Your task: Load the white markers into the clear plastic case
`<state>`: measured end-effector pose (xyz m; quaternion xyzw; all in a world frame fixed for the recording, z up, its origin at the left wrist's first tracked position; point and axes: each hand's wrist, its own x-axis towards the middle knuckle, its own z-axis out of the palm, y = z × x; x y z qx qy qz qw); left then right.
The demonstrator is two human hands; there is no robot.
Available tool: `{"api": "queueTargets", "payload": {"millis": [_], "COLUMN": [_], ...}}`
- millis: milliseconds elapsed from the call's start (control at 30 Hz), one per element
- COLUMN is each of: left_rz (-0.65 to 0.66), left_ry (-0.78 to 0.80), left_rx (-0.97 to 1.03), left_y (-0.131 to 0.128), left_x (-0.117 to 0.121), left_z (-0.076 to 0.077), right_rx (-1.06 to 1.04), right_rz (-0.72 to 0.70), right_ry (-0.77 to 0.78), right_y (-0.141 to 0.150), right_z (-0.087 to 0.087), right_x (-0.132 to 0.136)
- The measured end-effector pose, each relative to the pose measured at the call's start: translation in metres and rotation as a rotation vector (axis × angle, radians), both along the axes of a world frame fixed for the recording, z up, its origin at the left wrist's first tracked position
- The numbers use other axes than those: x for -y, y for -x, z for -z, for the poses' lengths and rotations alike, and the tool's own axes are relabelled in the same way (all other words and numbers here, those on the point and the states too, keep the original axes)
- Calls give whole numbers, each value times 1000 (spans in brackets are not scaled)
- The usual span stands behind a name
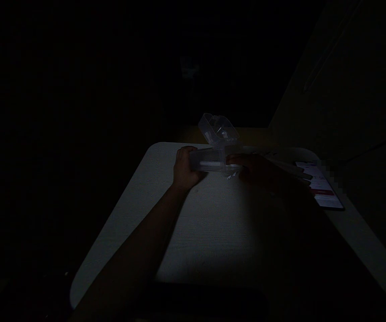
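In the dim light, a clear plastic box [209, 156] lies on its side on the table, its lid [218, 129] swung open at the back. My left hand [184, 170] wraps round the closed left end of the box. At the open right end is my right hand [246, 167], in deep shadow, with its fingers bent at the mouth. A slim white thing [211, 163] lies lengthwise inside and reaches toward those fingers; its kind is unclear. Small white bits [232, 175] show just below the mouth. What the right fingers pinch is mostly hidden.
The pale table [209, 223] has rounded corners. Toward its right edge lies a phone or tablet with a lit screen [322, 185]. Several pale, slender items [297, 170] lie between it and my right hand, partly hidden. Darkness covers the surroundings.
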<state>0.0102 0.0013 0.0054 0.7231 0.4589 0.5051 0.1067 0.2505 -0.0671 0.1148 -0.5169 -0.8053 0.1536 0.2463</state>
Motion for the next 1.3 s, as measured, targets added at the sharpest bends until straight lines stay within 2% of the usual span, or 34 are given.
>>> {"api": "queueTargets", "payload": {"millis": [167,367,833,1133,1233,1300], "left_rz": [-2,-23,-33,-64,-68,-70], "left_ry": [-14,-20,-59,-45,-16,6], "left_rx": [-6,-16,-48,-27,-13,-8], "left_y": [1,1,0,-2,-3,-4], "left_x": [-1,-3,-4,-6,-6,-6], "left_z": [1,4,2,4,3,2], "right_rx": [112,168,179,131,59,-26], "right_rz": [-120,-166,-165,-131,-83,-1], "right_ry": [35,2,-108,-171,-278,-428], "right_y": [0,0,-3,-3,-16,-32], "right_z": [2,4,15,10,13,21], "right_x": [-3,-5,-13,-5,9,20]}}
